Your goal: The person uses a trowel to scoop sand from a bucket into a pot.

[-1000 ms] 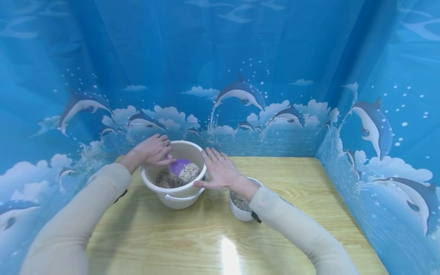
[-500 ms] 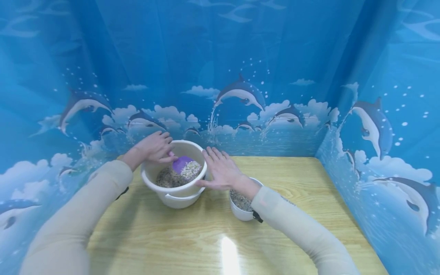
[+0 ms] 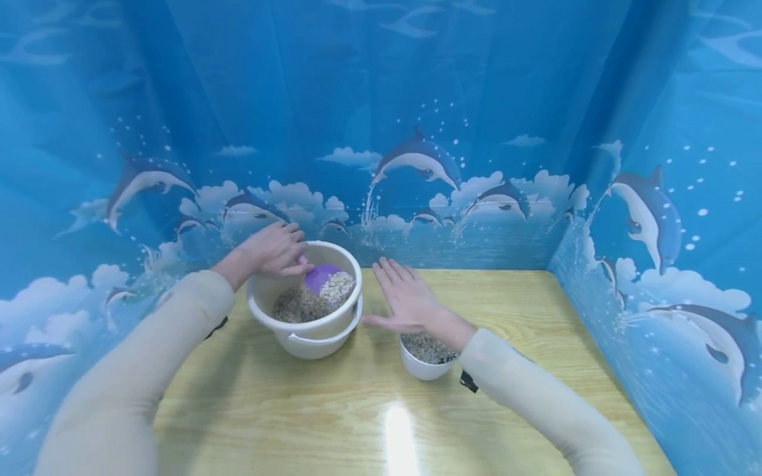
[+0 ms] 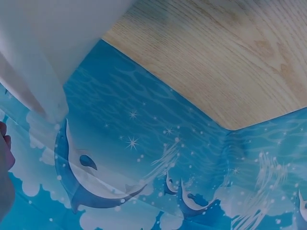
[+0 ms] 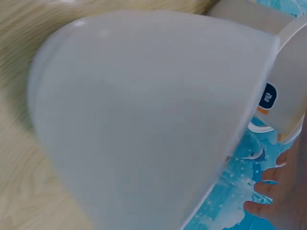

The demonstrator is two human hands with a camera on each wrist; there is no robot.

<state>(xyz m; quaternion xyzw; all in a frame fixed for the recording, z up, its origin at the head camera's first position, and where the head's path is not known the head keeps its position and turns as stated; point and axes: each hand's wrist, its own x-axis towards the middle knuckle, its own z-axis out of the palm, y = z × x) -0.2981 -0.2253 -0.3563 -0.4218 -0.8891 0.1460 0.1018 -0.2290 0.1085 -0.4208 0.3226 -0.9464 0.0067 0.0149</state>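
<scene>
My left hand grips the handle of a purple scoop over the white bucket. Pale, coarse grains heap in the scoop, and more speckled grains cover the bucket's bottom. Just right of the bucket, my right hand is held flat with fingers spread, apart from the rim. Below its wrist stands a smaller white bowl, also holding grains. The right wrist view has the bowl's side up close and the bucket behind it. Only a sliver of the left hand shows in the left wrist view.
A light wood-grain table carries both containers. Blue dolphin-print curtains close off the back and both sides. The bucket's white bail handle hangs down at its front.
My right hand has come off the bucket's rim and shifted right, over the bowl. The left hand has lifted the loaded scoop slightly up and to the right.
</scene>
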